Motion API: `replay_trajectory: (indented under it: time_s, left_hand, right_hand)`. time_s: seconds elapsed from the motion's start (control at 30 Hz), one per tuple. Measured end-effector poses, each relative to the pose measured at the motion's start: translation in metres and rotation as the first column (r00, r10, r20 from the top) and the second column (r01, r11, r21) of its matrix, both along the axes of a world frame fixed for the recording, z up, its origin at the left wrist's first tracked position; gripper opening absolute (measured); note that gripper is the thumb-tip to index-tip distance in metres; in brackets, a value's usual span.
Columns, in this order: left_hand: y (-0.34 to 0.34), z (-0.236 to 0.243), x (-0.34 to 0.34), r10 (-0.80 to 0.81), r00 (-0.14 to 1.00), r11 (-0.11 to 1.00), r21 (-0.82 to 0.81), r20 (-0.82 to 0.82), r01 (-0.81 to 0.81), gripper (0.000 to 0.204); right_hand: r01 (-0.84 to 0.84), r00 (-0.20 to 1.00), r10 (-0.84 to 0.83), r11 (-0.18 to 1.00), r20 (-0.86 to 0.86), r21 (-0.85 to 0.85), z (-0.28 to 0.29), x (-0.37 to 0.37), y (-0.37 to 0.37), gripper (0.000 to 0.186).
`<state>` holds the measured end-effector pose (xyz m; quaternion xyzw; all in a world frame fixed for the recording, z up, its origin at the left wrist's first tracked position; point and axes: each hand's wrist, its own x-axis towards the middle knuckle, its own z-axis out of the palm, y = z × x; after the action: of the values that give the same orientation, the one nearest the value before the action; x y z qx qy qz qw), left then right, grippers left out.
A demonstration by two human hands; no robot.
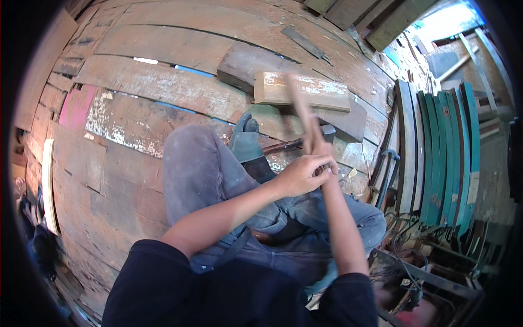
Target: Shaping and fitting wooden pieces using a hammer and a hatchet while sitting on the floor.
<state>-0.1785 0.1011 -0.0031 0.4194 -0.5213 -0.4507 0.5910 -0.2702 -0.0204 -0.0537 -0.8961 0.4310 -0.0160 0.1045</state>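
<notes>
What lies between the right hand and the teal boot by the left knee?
In the head view, a dark brown handle spans the gap between the right hand and the teal boot.

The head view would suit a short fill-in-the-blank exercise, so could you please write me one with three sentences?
1. The blurred stick rises from the person's ____ hand.
2. The light wood block with flaking white paint rests ____ the grey beam.
3. Toward the left side of the plank floor, one patch is painted ____.

Missing words: right; on top of; pink.
</notes>
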Motion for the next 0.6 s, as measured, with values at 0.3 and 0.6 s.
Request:
replay_trajectory:
  time_s: [0.3,0.6]
  left_hand:
    - [0.000,-0.007,0.002,-0.091,0.947,0.996,0.022,0.310,0.088,0.016]
    - [0.006,-0.010,-0.003,-0.191,0.875,0.977,-0.003,0.445,0.215,0.015]
  right_hand:
    - [0.105,0.984,-0.115,0.991,0.137,0.078,-0.006,-0.011,0.008,0.065]
    - [0.338,0.917,-0.315,0.939,0.244,-0.058,0.003,-0.028,-0.015,0.059]
